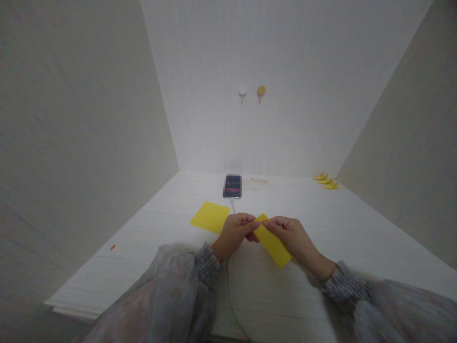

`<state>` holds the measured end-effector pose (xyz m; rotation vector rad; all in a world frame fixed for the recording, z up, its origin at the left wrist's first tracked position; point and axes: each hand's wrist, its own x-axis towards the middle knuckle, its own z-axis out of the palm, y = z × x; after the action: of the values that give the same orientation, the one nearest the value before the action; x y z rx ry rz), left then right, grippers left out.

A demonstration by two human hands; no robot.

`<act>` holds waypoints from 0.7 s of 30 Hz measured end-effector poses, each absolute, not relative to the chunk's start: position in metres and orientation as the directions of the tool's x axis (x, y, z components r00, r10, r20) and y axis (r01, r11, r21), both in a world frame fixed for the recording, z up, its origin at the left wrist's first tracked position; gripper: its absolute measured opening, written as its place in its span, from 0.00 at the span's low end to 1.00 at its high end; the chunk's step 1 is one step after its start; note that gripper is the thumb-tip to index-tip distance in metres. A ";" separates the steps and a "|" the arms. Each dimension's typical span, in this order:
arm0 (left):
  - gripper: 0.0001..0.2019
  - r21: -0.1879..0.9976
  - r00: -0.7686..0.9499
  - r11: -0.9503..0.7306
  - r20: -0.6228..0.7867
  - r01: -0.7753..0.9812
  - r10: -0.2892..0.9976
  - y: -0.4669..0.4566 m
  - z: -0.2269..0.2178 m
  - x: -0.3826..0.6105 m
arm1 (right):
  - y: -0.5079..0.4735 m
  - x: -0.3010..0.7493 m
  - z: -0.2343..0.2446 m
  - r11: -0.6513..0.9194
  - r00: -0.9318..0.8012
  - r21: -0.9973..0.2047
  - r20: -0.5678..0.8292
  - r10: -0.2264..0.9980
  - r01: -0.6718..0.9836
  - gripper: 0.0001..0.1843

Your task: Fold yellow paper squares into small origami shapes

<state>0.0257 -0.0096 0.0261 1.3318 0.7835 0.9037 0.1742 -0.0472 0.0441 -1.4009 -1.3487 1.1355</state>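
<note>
A folded yellow paper strip (273, 244) is held above the white desk (357, 228) between both hands. My left hand (235, 233) pinches its far upper end, fingers closed, a ring on one finger. My right hand (293, 238) grips the strip along its right side, fingers closed on it. A flat yellow paper sheet (210, 216) lies on the desk just left of my left hand.
A phone (233, 186) stands at the back of the desk, its white cable (232, 295) running toward me. Several small folded yellow pieces (326, 181) sit in the back right corner. Two hooks (252, 92) hang on the back wall. Side walls close in on both sides. A small red speck (113, 247) lies at left.
</note>
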 end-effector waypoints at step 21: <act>0.12 0.991 0.403 -0.074 0.114 -0.112 0.908 -0.010 0.025 0.028 | -0.043 0.177 0.035 -0.070 -0.158 -0.973 -0.106 0.982 0.218 0.17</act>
<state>0.0278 -0.0098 0.0249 1.3789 0.7810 1.0027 0.1774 -0.0433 0.0347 -1.3500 -1.4530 1.2937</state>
